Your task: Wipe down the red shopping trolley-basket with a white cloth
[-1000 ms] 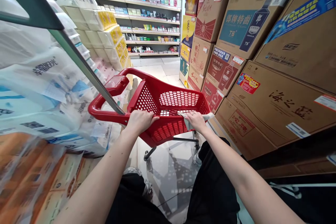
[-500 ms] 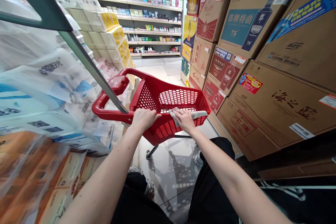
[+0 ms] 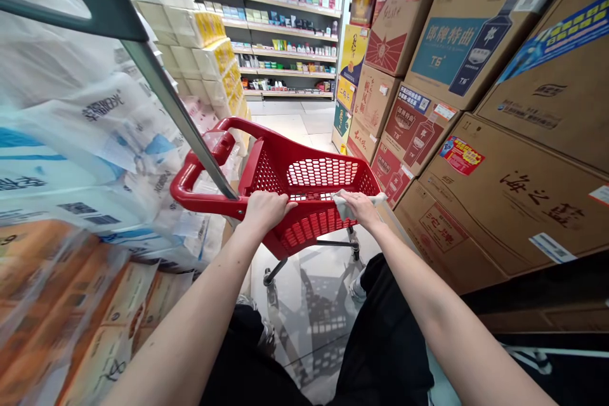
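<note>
A red plastic shopping cart (image 3: 309, 219) stands in front of me, its handle end to the left. My left hand (image 3: 268, 208) is closed around the near rim of its basket, close to the handle. Farther right on that same rim, my right hand (image 3: 360, 206) presses a pale grey cloth (image 3: 343, 208) against the top edge, fingers bent over it. Part of the cloth trails past the fingers toward the basket's right corner. The red handle (image 3: 183, 187) loops out on the left, and a grey metal pole (image 3: 178, 117) rises from beside it.
Wrapped packs of tissue paper (image 3: 99, 133) are stacked on the left, with orange packs (image 3: 52, 285) below. Cardboard cartons (image 3: 523, 196) form a wall on the right. Shelves with small boxed goods (image 3: 285, 32) stand at the back. The cart's wheels (image 3: 270, 276) rest on the tiled floor (image 3: 328, 342).
My right hand has slid the cloth to the right along the rim, toward the corner. My left hand keeps its place on the rim. The view has shifted slightly.
</note>
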The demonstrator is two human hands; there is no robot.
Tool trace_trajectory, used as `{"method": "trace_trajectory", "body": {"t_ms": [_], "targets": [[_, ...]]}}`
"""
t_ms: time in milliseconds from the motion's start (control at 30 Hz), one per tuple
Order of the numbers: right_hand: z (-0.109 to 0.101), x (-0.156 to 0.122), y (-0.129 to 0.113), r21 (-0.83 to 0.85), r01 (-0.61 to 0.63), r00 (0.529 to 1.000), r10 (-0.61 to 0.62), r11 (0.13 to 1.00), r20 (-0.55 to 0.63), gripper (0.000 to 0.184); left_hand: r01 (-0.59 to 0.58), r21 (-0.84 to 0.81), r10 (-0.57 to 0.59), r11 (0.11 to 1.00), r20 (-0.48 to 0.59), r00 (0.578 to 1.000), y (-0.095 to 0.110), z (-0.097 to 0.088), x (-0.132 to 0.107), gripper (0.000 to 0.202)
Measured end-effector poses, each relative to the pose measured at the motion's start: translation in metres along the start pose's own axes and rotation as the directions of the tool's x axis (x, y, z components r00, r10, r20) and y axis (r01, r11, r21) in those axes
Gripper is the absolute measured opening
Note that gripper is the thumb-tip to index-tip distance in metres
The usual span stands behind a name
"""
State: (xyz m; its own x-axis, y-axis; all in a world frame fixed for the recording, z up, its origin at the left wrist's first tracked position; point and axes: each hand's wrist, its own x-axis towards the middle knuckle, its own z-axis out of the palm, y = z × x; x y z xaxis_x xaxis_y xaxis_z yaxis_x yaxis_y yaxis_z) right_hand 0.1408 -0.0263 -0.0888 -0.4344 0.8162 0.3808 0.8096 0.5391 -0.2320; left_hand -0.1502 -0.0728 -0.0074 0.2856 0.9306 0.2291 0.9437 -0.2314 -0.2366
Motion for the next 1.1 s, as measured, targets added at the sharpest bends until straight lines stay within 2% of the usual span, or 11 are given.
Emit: {"method": "trace_trajectory", "body": {"t_ms": [67, 167, 400, 500, 800, 967, 1100], "targets": [[-0.001, -0.004, 0.008, -0.020, -0.020, 1.000, 0.020, 1.000, -0.019, 0.035, 0.003, -0.004, -0.003, 1.000, -0.002, 1.000, -0.001, 0.000, 0.001, 0.056], [0.001, -0.003, 0.003, -0.048, -0.047, 0.999, 0.046, 0.998, -0.008, 0.035, -0.002, 0.002, 0.002, 1.000, 0.002, 1.000, -0.002, -0.002, 0.002, 0.059], [0.004, 0.016, -0.049, -0.099, -0.004, 0.998, 0.010, 0.995, 0.067, 0.038, 0.022, 0.003, -0.022, 1.000, 0.044, 0.999, 0.002, -0.007, 0.002, 0.065], [0.003, 0.018, -0.061, -0.072, -0.012, 0.997, 0.018, 0.997, 0.074, 0.039, 0.040, 0.002, -0.040, 0.999, 0.057, 0.998, 0.006, -0.006, 0.001, 0.064], [0.005, 0.013, -0.056, 0.040, 0.021, 0.998, -0.024, 0.999, 0.063, 0.040, 0.061, -0.024, -0.059, 0.998, 0.082, 0.995, 0.011, -0.001, -0.005, 0.062], [0.003, 0.013, -0.054, -0.007, 0.037, 0.993, -0.036, 0.999, 0.110, 0.041, 0.053, -0.028, -0.051, 0.998, 0.084, 0.995, 0.011, -0.002, -0.005, 0.063], [-0.001, 0.004, -0.035, -0.072, 0.017, 0.994, -0.009, 0.997, 0.111, 0.041, 0.058, -0.021, -0.056, 0.998, 0.080, 0.995, 0.011, -0.002, -0.004, 0.065]]}}
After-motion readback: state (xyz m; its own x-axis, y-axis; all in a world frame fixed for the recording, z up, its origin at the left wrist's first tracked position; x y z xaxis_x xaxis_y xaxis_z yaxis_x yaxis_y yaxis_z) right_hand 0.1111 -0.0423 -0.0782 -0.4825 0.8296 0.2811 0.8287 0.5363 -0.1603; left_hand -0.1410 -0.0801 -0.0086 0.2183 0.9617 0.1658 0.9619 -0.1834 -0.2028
